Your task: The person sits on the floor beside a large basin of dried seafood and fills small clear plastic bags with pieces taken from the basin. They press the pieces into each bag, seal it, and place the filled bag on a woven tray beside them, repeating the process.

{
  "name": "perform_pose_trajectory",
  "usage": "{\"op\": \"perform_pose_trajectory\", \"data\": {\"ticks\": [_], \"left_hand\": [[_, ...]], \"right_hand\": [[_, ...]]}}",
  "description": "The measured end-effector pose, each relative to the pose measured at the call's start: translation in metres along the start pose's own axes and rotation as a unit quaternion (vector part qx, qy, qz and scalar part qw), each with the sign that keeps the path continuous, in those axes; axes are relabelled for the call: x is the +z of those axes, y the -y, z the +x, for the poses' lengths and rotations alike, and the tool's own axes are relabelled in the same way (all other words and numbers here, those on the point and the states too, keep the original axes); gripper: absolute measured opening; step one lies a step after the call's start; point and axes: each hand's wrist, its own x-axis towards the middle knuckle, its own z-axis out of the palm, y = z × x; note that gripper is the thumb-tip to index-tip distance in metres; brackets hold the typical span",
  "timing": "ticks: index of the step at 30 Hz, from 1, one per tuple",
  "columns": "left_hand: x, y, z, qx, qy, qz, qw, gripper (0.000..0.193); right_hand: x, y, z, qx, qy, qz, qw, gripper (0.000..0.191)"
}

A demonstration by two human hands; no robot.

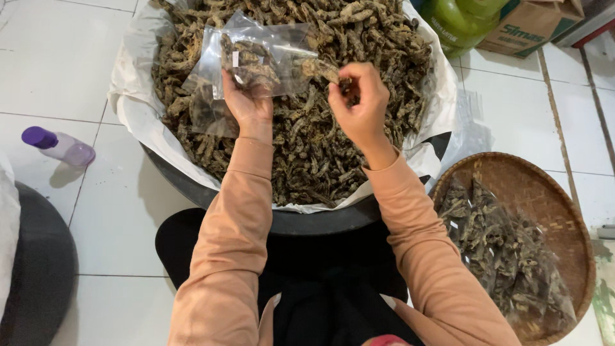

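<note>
**Dried brown strips going into a clear plastic bag**

The left hand (pixel 246 102) grips a small clear plastic bag (pixel 256 57) from below, fingers closed on its lower part, and holds it up over the heap. The bag is thin, glossy and crinkled, with its open mouth turned toward the right hand. Inside it sits a small clump of dark, wrinkled strips. The right hand (pixel 360 102) is pinched shut on a few strips (pixel 320 69) of the same stuff, held right at the mouth of the bag; how many pieces it holds cannot be told.

Both hands hang above a big round black tub (pixel 301 221) lined with white paper (pixel 138 115) that folds loosely over its rim. The tub is heaped with dried food (pixel 307 154): short, twisted, rough-skinned pieces, brown to dark olive, dry and matte.

Peach-coloured sleeves cover both arms to the wrists, over dark clothing at the lap.

To the right, on the white tiled floor (pixel 70 70), lies a shallow round woven tray (pixel 544 192) of brown cane. It holds a pile of filled bags (pixel 506 256), clear and shiny, packed with the same dark pieces.

To the left, well apart from the tub, a small see-through bottle (pixel 61 147) with a purple cap lies on its side. At the top right stand a green container (pixel 461 19) and a cardboard box (pixel 532 25).
</note>
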Motion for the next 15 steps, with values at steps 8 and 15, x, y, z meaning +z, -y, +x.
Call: {"op": "perform_pose_trajectory", "data": {"ticks": [8,15], "left_hand": [[0.003,0.035,-0.025,-0.102,0.024,0.074,0.992,0.034],[0.011,0.036,-0.036,-0.100,0.094,0.058,0.989,0.040]], "right_hand": [[0.007,-0.005,0.000,-0.222,-0.023,-0.194,0.955,0.031],[0.015,-0.029,-0.004,-0.118,0.064,-0.228,0.964,0.041]]}}
